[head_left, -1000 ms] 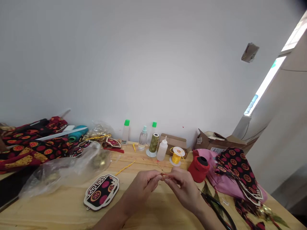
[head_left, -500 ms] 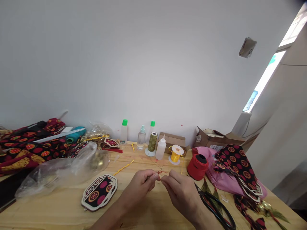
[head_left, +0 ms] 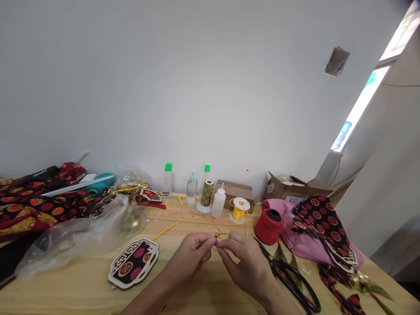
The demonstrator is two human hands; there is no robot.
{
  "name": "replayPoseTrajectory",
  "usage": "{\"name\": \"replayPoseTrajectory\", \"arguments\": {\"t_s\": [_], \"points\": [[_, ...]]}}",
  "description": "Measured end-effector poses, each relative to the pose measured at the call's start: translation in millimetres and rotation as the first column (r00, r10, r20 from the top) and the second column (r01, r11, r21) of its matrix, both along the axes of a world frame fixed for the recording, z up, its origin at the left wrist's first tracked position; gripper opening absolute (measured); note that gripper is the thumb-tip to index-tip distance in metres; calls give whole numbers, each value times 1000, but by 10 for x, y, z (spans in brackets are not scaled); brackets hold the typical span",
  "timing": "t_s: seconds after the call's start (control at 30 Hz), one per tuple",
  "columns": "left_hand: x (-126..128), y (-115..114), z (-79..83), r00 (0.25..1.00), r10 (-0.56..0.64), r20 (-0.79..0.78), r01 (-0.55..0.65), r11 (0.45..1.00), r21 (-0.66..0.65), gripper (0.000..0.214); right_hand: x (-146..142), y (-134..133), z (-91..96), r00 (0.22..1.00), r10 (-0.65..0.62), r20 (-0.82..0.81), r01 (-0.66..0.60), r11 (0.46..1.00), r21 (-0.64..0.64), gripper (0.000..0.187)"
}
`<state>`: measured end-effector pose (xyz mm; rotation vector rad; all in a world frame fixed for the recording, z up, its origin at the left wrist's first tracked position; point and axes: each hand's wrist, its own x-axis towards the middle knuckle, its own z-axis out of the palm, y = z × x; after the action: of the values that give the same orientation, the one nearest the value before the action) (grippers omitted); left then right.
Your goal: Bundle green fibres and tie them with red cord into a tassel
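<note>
Between my two hands, above the wooden table, is a thin red cord [head_left: 221,235] with a small loop. My left hand [head_left: 193,256] pinches it near the loop. From the other side, my right hand [head_left: 244,262] has the cord between thumb and fingers; the fingertips of both hands almost meet. Left of my hands lies a flat ornament [head_left: 134,264] with a pale frame, dark patterned cloth and a twisted yellow cord. Black-handled scissors [head_left: 295,280] lie beside my right forearm, partly covered by it.
Behind my hands stand a white squeeze bottle [head_left: 218,202], an olive thread spool [head_left: 207,193] and a yellow cord spool [head_left: 239,211]. A red thread cone [head_left: 269,226] is to the right, by pink fabric [head_left: 288,236]. Plastic bags [head_left: 82,236] and patterned cloth [head_left: 36,205] cover the left.
My right hand's fingers have shifted slightly on the red cord, and its thumb sits a little closer to my left fingertips. The whole view has moved slightly.
</note>
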<state>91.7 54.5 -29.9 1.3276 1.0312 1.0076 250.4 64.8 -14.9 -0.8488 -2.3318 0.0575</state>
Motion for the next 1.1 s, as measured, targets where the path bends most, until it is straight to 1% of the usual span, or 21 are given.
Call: {"name": "replayPoseTrajectory", "arguments": {"t_s": [0.17,0.27,0.37,0.43,0.57,0.7,0.8,0.9,1.0,1.1], "points": [[-13,17,9,998,14,68,-10,998,-60,34,-24,-18,15,994,-14,-107,5,997,-78,13],[-15,21,27,995,-1,105,12,995,-103,33,-22,-3,45,983,-67,-168,39,985,-168,15],[-11,16,40,995,-18,102,29,993,-110,32,-22,31,52,958,-158,-240,83,952,-294,16],[-8,8,43,996,-29,80,36,996,-87,31,-29,50,42,932,-204,-299,76,918,-389,18],[-6,-10,32,998,-55,25,57,997,-44,31,-60,66,-1,898,-218,-383,-41,824,-565,34],[-6,-30,23,995,-95,-3,95,995,-18,32,-90,71,-30,853,-211,-478,-207,704,-680,29],[-3,-50,51,988,-134,76,137,990,-38,29,-91,72,-9,790,-231,-568,-328,623,-710,27],[0,-79,109,961,-155,228,185,976,-117,28,-80,68,22,735,-247,-631,-410,580,-704,23],[1,-106,160,924,-133,358,213,958,-193,29,-72,63,29,715,-246,-654,-449,556,-700,20],[2,-107,175,923,-133,360,219,953,-210,23,-74,63,17,705,-239,-668,-470,548,-692,19]]}}
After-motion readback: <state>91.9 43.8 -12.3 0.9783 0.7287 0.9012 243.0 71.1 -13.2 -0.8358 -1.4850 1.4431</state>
